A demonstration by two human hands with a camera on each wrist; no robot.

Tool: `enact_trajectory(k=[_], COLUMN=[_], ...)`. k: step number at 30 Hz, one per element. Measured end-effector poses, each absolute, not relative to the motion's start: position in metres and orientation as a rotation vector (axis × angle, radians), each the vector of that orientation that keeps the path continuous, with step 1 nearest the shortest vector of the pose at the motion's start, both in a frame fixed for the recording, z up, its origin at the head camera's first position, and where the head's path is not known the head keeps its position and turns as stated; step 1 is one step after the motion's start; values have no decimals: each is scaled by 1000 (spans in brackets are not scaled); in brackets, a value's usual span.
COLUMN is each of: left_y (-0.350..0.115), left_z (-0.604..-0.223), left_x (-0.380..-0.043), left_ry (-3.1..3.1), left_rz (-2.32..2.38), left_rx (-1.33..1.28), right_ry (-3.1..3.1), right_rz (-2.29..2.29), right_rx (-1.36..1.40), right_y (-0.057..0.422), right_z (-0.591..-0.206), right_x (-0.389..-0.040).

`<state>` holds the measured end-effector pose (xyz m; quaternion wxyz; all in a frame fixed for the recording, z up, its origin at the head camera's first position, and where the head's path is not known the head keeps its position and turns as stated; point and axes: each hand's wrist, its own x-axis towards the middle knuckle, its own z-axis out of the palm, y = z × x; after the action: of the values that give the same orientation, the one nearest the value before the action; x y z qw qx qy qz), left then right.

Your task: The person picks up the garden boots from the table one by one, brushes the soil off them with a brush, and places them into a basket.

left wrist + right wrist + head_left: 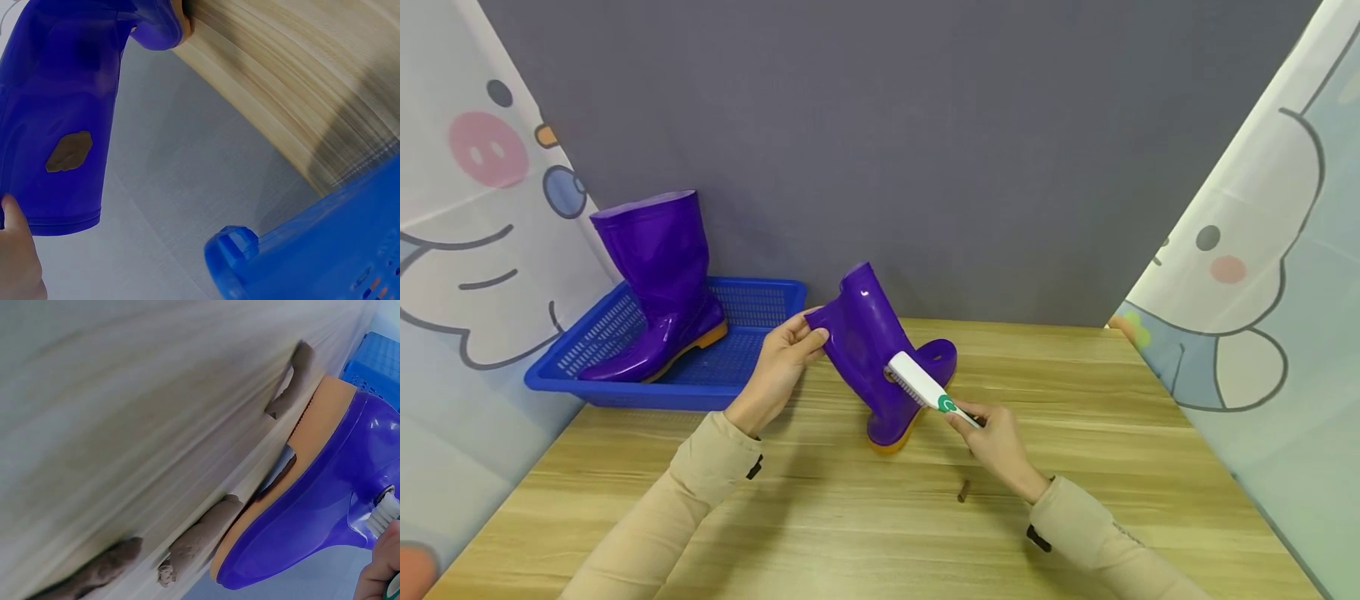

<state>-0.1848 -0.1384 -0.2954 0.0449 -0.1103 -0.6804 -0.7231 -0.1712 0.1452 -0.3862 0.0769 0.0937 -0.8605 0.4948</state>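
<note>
Here, I see the left hand (784,360) pinching the purple boot (867,342) by its top | right hand (998,442) gripping a white brush (921,382), bristles (383,515) touching the boot | blue basket (640,397) nearby

One blue basket (647,397); two purple boots (662,254), one inside the basket, one right of it; one white brush (920,381), also right of the basket; three brown pieces (201,532); one table (1075,392).
</note>
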Motion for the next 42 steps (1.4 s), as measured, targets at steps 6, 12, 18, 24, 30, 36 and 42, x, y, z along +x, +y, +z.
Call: enact_trajectory(k=[6, 12, 18, 24, 30, 36, 42], left_y=[-139, -139, -139, -139, -139, -140, -138], left_z=[-296, -296, -296, -296, -297, -297, -295], left_x=[-186, -186, -187, -187, -187, -187, -188], left_ry=[-2066, -2056, -2037, -2040, -2053, -2068, -2078], left_rz=[-2210, -2207, -2228, -2224, -2221, -2218, -2207], left_rx=[-340, -356, -345, -351, -346, -366, -380], right_ry=[-2614, -2608, -2607, -2614, -2622, -2556, -2515], right_rz=[1490, 1483, 1495, 1490, 1478, 1456, 1504], right_rx=[241, 250, 238, 247, 260, 265, 255], right_y=[148, 149, 152, 154, 156, 153, 142], right_z=[-388, -389, -389, -388, -381, -368, -368], right_x=[-170, -170, -168, -166, -162, -166, -174])
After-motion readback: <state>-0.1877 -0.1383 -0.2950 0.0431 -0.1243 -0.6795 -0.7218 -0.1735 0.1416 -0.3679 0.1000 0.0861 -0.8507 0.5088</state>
